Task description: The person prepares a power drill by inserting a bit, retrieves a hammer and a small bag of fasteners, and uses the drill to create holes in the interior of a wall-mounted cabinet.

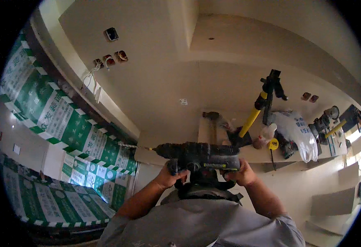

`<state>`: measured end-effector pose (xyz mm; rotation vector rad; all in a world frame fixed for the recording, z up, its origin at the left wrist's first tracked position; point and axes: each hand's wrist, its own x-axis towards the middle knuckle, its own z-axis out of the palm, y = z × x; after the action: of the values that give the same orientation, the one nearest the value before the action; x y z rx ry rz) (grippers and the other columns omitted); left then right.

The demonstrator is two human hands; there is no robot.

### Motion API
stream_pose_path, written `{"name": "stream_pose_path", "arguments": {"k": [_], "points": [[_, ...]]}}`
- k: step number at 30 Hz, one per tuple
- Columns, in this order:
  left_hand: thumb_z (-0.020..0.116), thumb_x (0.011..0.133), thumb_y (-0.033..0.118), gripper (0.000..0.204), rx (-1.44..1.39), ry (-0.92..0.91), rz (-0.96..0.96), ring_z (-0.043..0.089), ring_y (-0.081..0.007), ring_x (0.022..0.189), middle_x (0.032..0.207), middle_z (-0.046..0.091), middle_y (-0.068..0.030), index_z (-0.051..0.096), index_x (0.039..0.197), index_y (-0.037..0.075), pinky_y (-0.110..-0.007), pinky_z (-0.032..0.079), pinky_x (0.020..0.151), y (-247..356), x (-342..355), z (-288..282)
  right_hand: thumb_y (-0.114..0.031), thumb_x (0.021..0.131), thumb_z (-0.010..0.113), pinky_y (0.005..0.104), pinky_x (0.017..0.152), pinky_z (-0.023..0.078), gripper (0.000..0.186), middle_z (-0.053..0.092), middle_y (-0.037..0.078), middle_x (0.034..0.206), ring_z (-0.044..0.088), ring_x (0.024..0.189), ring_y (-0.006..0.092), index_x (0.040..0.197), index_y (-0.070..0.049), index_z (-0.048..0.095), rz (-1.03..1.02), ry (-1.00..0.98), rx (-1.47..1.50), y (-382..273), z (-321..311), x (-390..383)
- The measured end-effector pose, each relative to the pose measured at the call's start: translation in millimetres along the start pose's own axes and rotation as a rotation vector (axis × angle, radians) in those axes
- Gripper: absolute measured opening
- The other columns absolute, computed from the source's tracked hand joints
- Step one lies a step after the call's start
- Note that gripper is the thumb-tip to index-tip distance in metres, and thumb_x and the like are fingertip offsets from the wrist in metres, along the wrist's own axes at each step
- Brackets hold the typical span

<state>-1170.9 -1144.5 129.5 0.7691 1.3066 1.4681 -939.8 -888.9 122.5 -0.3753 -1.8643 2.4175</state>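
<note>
Black drill (188,150), yellow-green label (215,166) on its casing, I note remotely, is gripped by left hand (171,177) and right hand (243,174); blue print (299,122) marks the white bag (298,138).

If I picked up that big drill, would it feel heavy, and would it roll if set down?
The drill is probably heavy: its body is bulky, and the left hand and right hand both hold it. It would likely rock rather than roll, given its uneven outline. The long, thin bit looks stiff and may catch on things.

Both hands (166,178) curled, forearms (140,201) inward.
</note>
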Motion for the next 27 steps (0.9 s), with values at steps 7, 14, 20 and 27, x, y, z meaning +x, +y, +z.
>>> {"name": "stream_pose_path", "arguments": {"k": [7,14,20,27], "points": [[0.07,0.088,0.011,0.016,0.465,0.387,-0.041,0.065,-0.0226,0.072,0.085,0.068,-0.0094,0.067,0.103,0.005,-0.038,0.053,0.062,-24.4,-14.6,-75.4,-0.005,0.079,0.083,0.0328,0.085,0.053,0.045,0.072,0.005,0.104,0.065,0.092,0.0153,0.12,-0.003,0.063,-0.011,0.251,-0.111,-1.8,112.4,35.6],[0.07,0.086,0.017,0.022,0.813,0.184,0.037,0.065,-0.0252,0.081,0.092,0.067,-0.0103,0.066,0.106,0.008,-0.04,0.052,0.068,-35.4,-16.8,-135.8,-0.012,0.077,0.087,0.0347,0.092,0.052,0.061,0.07,0.007,0.111,0.062,0.101,0.0168,0.129,0.0,0.057,0.002,0.224,-0.171,10.0,151.5,45.0],[0.071,0.083,0.02,0.027,0.925,0.092,0.154,0.064,-0.0273,0.088,0.097,0.066,-0.0109,0.065,0.106,0.009,-0.041,0.052,0.073,-53.9,0.6,-149.7,-0.012,0.075,0.089,0.0372,0.105,0.045,0.081,0.064,0.011,0.127,0.057,0.117,0.0199,0.143,-0.002,0.046,-0.114,0.205,-0.225,19.3,160.1,25.2],[0.072,0.079,0.024,0.032,1.159,-0.002,0.281,0.063,-0.0296,0.095,0.103,0.066,-0.0116,0.065,0.107,0.011,-0.042,0.051,0.079,-59.8,4.6,-181.8,-0.027,0.072,0.091,0.0373,0.106,0.045,0.087,0.061,0.016,0.132,0.06,0.12,0.0264,0.143,-0.001,0.049,0.039,0.04,-0.629,-18.2,166.0,59.6]]}}
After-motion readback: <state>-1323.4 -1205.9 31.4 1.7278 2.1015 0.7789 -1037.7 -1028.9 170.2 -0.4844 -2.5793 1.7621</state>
